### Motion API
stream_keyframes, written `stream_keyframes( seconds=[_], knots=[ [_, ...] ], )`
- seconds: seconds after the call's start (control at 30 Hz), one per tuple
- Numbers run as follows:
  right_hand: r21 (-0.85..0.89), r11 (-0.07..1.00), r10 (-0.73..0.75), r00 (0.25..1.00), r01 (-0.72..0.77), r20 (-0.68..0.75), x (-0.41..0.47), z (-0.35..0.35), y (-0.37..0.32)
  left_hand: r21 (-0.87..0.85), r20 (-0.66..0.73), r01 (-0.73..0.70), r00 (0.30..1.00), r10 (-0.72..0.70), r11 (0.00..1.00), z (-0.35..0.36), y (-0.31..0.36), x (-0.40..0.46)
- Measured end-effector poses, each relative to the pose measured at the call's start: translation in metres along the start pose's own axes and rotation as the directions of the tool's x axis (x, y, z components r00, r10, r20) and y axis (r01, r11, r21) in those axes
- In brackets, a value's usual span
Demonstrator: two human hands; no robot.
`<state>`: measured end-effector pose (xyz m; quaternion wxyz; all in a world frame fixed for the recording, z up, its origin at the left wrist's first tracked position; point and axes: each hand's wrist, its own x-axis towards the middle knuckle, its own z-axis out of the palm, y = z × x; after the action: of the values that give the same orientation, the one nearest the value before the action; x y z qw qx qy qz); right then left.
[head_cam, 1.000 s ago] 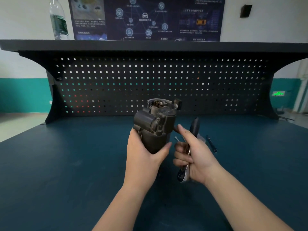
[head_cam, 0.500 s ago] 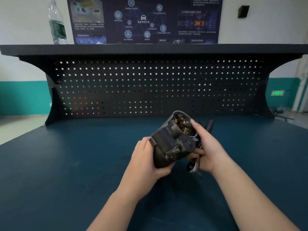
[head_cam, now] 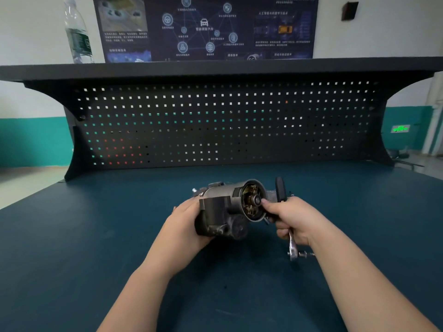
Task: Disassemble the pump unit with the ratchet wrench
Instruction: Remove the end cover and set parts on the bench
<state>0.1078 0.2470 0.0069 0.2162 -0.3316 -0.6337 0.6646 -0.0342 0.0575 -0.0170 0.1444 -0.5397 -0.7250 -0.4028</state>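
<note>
The pump unit (head_cam: 225, 209) is a dark grey metal body with a round open end that shows copper parts inside. It lies on its side above the table, open end turned to the right. My left hand (head_cam: 184, 224) grips its body from the left and below. My right hand (head_cam: 292, 216) holds the ratchet wrench (head_cam: 293, 248), whose black handle sticks up past the hand and whose chrome head hangs below it. The forefinger of that hand touches the hub in the pump's open end.
The dark teal table (head_cam: 96, 248) spreads all round the hands. A black pegboard (head_cam: 227, 125) under a shelf closes off the back. A plastic water bottle (head_cam: 79, 34) stands on the shelf at the left.
The pump has been tipped from upright onto its side, its open end now turned to the right. My right hand with the wrench has moved from over the open end to its right side.
</note>
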Motion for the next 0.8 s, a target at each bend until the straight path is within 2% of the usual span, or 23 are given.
stream_keyframes(
  seconds=[0.07, 0.17, 0.27, 0.4, 0.6, 0.8],
  knots=[
    [-0.092, 0.996, -0.013, 1.0, 0.013, 0.0, 0.0, 0.005, 0.003, 0.043, 0.009, -0.025, 1.0, 0.025, 0.999, 0.001, -0.009, 0.0],
    [-0.209, 0.977, -0.048, 0.999, 0.046, -0.007, 0.0, 0.015, 0.009, 0.114, 0.041, 0.026, 0.999, -0.031, 0.993, 0.007, -0.025, -0.001],
    [-0.23, 0.971, -0.071, 0.997, 0.065, -0.017, 0.003, 0.021, 0.014, 0.142, 0.059, 0.098, 0.992, -0.108, 0.985, 0.011, -0.036, -0.002],
    [-0.301, 0.949, -0.101, 0.995, 0.091, -0.016, 0.007, 0.021, 0.017, 0.159, 0.065, 0.109, 0.991, -0.121, 0.981, 0.012, -0.035, -0.004],
    [-0.334, 0.942, -0.008, 1.0, 0.014, 0.019, 0.004, 0.019, 0.017, 0.163, 0.085, 0.128, 0.986, -0.144, 0.978, 0.008, -0.025, -0.006],
    [-0.374, 0.92, 0.16, 0.984, -0.118, 0.083, -0.006, 0.018, 0.007, 0.123, 0.067, 0.146, 0.986, -0.155, 0.982, 0.007, -0.029, -0.007]
  ],
)
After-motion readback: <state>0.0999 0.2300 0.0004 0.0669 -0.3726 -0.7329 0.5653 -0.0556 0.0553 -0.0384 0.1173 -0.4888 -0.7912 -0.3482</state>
